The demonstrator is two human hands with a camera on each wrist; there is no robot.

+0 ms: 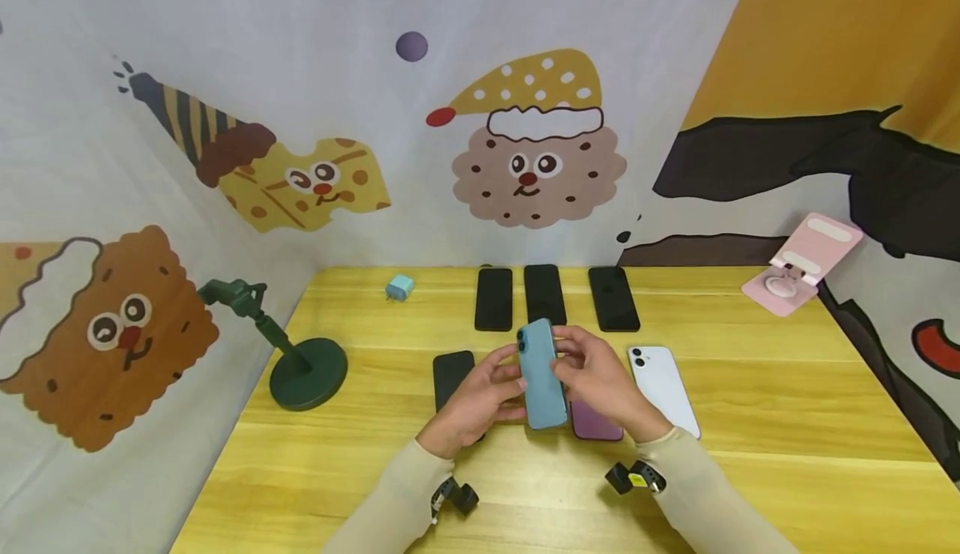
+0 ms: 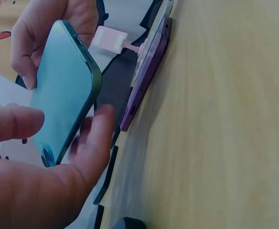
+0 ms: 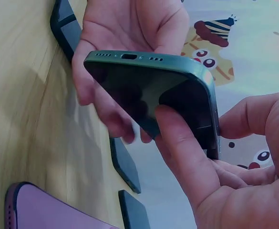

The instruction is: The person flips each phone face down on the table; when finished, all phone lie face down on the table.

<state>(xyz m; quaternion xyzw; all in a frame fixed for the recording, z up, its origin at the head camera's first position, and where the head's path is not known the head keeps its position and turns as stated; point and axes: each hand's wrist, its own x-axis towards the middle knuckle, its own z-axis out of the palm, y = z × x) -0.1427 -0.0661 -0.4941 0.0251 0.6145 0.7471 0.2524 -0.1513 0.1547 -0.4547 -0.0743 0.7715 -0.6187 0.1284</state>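
A teal-blue smartphone (image 1: 542, 379) is tilted up above the table, its back with two lenses facing the head camera. My right hand (image 1: 600, 375) holds it by its edges, with a finger lying on the dark screen (image 3: 144, 93) in the right wrist view. At the phone's other side is my left hand (image 1: 483, 396), thumb at the back and fingers loosely spread by the edge. Beneath the hands lie a purple phone (image 1: 597, 422) and a black phone (image 1: 452, 373), both partly hidden. A white phone (image 1: 666, 387) lies right of my right hand.
Three black phones (image 1: 493, 300) lie in a row at the table's back. Left of them is a light-blue plug charger (image 1: 401, 287). A dark green stand (image 1: 307, 373) stands at the left edge, and a pink folding stand (image 1: 802, 264) at the back right.
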